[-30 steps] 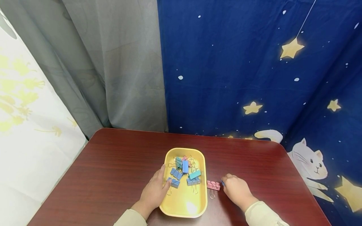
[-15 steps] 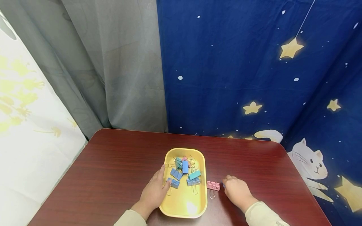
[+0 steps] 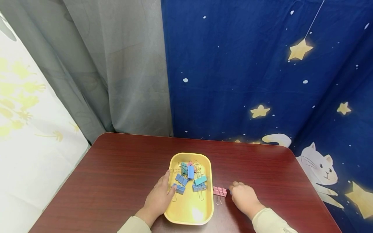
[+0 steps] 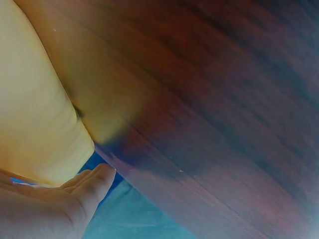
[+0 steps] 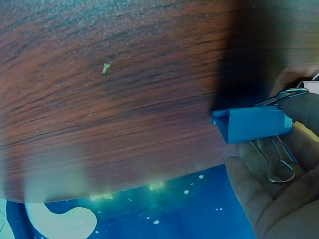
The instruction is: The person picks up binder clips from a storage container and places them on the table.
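Note:
My left hand (image 3: pixel 157 198) holds the left side of a yellow tray (image 3: pixel 186 208), its thumb over the rim and its fingers along the outer wall. In the left wrist view those fingers (image 4: pixel 89 186) lie straight beside the tray. My right hand (image 3: pixel 244 197) grips a blue binder clip (image 5: pixel 256 124), with the thumb on one wire handle and the other handle over the fingers. From the head, that clip is mostly hidden. A pink binder clip (image 3: pixel 220 191) lies on the table between the tray and my right hand.
Several binder clips sit in the tray's far half, among them a teal clip (image 3: pixel 200 180) and a blue upright one (image 3: pixel 190 172). The dark red table (image 3: pixel 131 168) has rounded back corners. Behind it hang a grey curtain (image 3: pixel 137 71) and a blue star-patterned curtain (image 3: pixel 221 81).
My right hand has shifted very slightly, its fingertips moving a little right and nearer, and less of the blue clip shows. The left hand and the tray stay put.

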`<state>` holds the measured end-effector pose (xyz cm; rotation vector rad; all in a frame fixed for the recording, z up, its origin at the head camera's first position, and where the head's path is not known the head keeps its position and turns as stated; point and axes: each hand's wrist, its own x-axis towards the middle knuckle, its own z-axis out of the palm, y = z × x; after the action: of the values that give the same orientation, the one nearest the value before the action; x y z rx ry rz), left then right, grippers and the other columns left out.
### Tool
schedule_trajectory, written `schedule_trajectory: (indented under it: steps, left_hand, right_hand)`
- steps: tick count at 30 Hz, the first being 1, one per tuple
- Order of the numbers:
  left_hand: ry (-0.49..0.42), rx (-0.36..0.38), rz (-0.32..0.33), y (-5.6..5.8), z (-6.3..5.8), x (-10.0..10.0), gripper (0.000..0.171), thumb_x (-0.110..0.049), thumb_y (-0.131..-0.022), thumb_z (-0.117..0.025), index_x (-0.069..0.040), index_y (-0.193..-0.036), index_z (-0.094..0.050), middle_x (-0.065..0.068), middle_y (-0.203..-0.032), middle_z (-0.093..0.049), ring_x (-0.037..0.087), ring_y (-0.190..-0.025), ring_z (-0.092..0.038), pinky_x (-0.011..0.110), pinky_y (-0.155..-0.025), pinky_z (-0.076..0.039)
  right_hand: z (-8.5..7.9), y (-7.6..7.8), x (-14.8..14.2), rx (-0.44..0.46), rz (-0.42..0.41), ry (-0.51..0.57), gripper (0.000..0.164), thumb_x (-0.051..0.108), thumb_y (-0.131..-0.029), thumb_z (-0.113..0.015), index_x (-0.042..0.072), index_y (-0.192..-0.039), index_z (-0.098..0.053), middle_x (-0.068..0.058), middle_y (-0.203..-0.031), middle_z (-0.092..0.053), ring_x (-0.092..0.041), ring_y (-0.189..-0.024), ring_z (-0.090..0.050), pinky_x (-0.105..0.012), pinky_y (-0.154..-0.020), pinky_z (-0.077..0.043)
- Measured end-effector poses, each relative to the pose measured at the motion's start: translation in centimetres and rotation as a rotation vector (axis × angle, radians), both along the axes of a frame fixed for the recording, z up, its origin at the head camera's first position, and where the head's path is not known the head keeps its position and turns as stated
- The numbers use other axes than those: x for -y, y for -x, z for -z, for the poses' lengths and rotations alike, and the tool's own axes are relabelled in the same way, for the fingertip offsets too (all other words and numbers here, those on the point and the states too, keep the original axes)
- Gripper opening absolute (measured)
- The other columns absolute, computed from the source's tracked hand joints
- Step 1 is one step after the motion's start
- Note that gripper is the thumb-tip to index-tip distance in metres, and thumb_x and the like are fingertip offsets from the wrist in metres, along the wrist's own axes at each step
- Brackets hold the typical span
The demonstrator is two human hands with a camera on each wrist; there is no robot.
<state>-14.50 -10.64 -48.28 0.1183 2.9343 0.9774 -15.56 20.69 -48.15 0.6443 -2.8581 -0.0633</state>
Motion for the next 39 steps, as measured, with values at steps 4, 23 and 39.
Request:
schedule_trajectory:
  steps: [4, 23, 39]
  left_hand:
    - [-0.001, -0.006, 0.001, -0.02, -0.01, 0.02, 0.066, -0.032, -0.098, -0.053, -0.003, -0.151, -0.026, 0.024, -0.145, -0.041, 0.041, -0.131, -0.043, 0.056, -0.1, -0.041]
    - [0.007, -0.007, 0.001, -0.05, -0.05, 0.04, 0.066, -0.032, -0.098, -0.053, -0.003, -0.151, -0.026, 0.024, -0.145, -0.041, 0.041, -0.131, -0.043, 0.055, -0.1, -0.041]
    - [0.009, -0.014, 0.005, -0.1, -0.04, 0.06, 0.067, -0.032, -0.098, -0.054, -0.002, -0.151, -0.026, 0.025, -0.144, -0.041, 0.041, -0.13, -0.044, 0.055, -0.1, -0.041]
  right_hand:
    - [-0.03, -0.1, 0.07, 0.008, 0.006, -0.001, 0.009, 0.001, -0.07, -0.073, 0.005, -0.077, -0.069, -0.001, -0.072, -0.057, -0.021, -0.068, -0.061, -0.034, -0.055, -0.053]
    - [0.13, -0.23, 0.27, 0.02, 0.024, -0.006, 0.011, 0.0, -0.068, -0.072, 0.007, -0.076, -0.069, -0.003, -0.075, -0.059, -0.024, -0.071, -0.061, -0.037, -0.06, -0.054]
    - [0.13, -0.44, 0.3, 0.002, 0.019, -0.012, 0.01, 0.001, -0.068, -0.072, 0.007, -0.075, -0.069, -0.001, -0.071, -0.055, -0.023, -0.067, -0.058, -0.036, -0.055, -0.052]
